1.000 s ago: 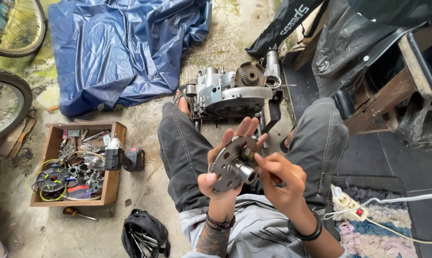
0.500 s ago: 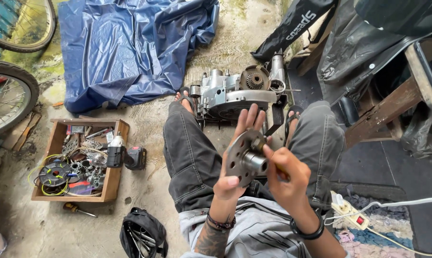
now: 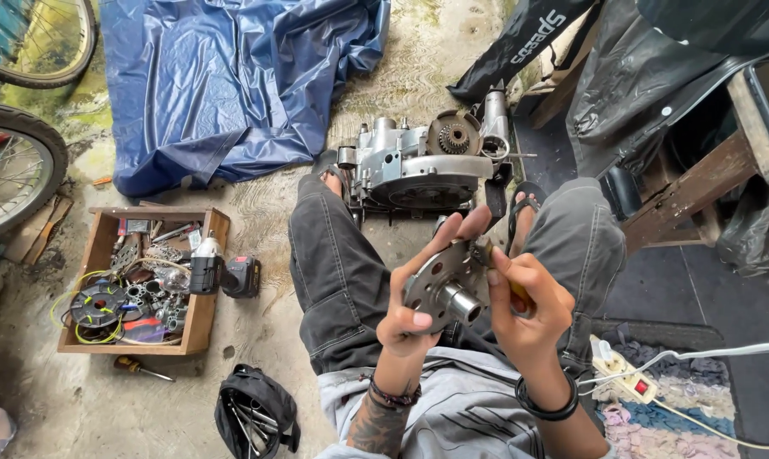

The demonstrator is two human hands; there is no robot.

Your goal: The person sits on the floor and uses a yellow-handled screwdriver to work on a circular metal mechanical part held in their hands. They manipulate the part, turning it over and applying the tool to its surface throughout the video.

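Observation:
My left hand holds up a round grey metal plate with a short steel sleeve sticking out of its middle. My right hand grips a small tool with a yellow handle, its tip touching the upper right rim of the plate. Both hands are above my lap, between my knees in dark grey trousers. On the ground just beyond my feet lies a silver engine block with a toothed gear on top.
A wooden box of tools and wire coils sits to the left, a cordless driver on its edge. A black tool bag and a screwdriver lie nearer. Blue tarp, bicycle wheels at far left, a power strip at right.
The view has drifted slightly. My hands raised the plate a little and tilted it, and the right hand brought the tool against the plate's rim.

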